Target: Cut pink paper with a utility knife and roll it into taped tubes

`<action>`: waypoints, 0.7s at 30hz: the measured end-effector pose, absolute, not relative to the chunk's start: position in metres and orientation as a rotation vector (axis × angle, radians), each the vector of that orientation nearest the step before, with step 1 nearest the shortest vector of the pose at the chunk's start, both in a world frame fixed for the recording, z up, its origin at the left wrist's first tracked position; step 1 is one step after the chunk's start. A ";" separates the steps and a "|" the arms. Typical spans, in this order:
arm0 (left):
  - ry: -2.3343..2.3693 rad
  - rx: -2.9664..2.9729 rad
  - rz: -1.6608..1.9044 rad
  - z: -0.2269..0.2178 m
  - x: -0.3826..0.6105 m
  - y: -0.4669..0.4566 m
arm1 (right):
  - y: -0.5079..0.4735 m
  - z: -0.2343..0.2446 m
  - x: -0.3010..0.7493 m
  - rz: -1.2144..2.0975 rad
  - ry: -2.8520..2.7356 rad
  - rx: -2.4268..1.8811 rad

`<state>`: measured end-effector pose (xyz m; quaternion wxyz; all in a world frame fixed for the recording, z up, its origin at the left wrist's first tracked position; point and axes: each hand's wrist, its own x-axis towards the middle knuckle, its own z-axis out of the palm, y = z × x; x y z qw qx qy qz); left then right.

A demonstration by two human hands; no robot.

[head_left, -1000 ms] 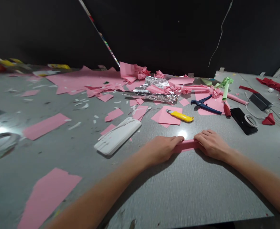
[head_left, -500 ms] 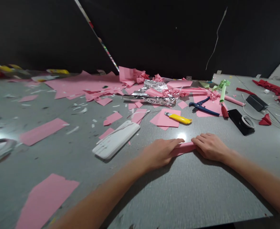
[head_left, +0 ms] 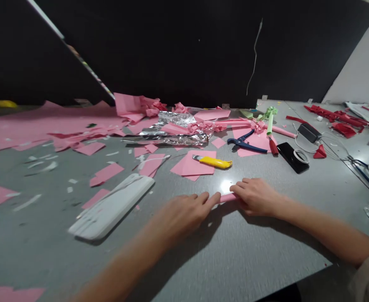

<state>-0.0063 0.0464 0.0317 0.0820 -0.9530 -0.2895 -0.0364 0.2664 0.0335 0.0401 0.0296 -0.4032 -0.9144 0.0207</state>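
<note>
Pink paper roll [head_left: 227, 197] at the grey table [head_left: 266, 260], below and right of frame centre, held at opposite ends by left hand [head_left: 183, 213] and right hand [head_left: 256, 197], both curled nearly closed. Best kept straight and tight with even pressure from the fingertips [head_left: 216, 197]

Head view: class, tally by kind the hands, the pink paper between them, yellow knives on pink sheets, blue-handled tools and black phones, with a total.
Left hand and right hand: 2
Pink paper: 1
Yellow knife: 1
Blue-handled tools: 2
Black phone: 1
Total: 7
</note>
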 end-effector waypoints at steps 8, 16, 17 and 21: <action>-0.468 -2.602 -0.213 0.082 0.012 0.025 | 0.036 0.067 0.266 1.299 -2.469 -1.267; -0.953 -3.022 -1.589 0.105 -0.019 0.057 | 0.033 0.066 0.263 1.598 -1.981 -1.174; -1.019 -2.987 -1.981 0.103 -0.016 0.060 | 0.032 0.066 0.260 1.632 -1.902 -1.154; -1.331 -3.050 -2.771 0.089 0.025 0.049 | 0.028 0.053 0.237 1.700 -1.740 -1.036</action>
